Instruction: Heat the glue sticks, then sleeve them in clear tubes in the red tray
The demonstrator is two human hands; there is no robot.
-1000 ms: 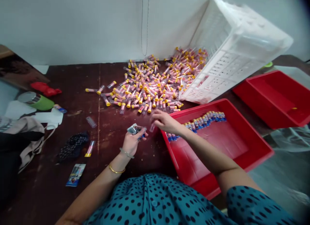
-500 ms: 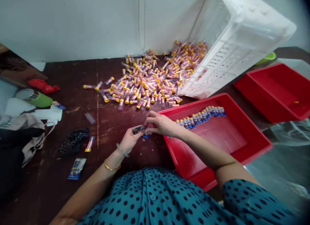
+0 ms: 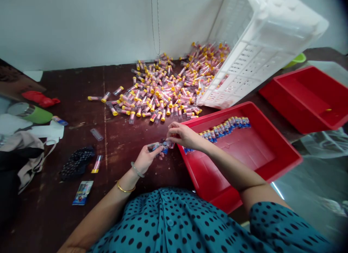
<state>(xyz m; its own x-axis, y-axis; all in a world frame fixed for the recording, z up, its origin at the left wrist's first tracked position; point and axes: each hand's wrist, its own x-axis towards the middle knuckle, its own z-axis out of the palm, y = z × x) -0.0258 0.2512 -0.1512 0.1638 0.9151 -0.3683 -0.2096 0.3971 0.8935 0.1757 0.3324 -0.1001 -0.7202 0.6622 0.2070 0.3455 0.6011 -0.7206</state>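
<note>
My left hand [image 3: 146, 159], closed, grips small blue printed plastic sleeves [image 3: 153, 147] between thumb and fingers. My right hand [image 3: 185, 136] meets it just above the tabletop, its fingertips pinching a small clear tube [image 3: 170, 144] against a blue sleeve; how far one is inside the other is too small to tell. Beyond the hands lies a loose pile of clear tubes [image 3: 154, 93] with yellow caps and pink contents. Under my right forearm stands a red tray [image 3: 241, 158], where blue-sleeved tubes [image 3: 221, 130] lie side by side in a row along the far side.
A white perforated crate [image 3: 252, 64] tilts over the pile's right side. Farther right is another red bin [image 3: 304, 100]. At left are a capped tube [image 3: 97, 164], a clear tube [image 3: 96, 134], a printed packet [image 3: 83, 193], a dark dotted cloth [image 3: 77, 163] and a green bottle [image 3: 38, 113].
My right fingers have shifted slightly, and more of the blue sleeve shows between the hands. The whole view has turned a little; the pile and the tray's row look the same.
</note>
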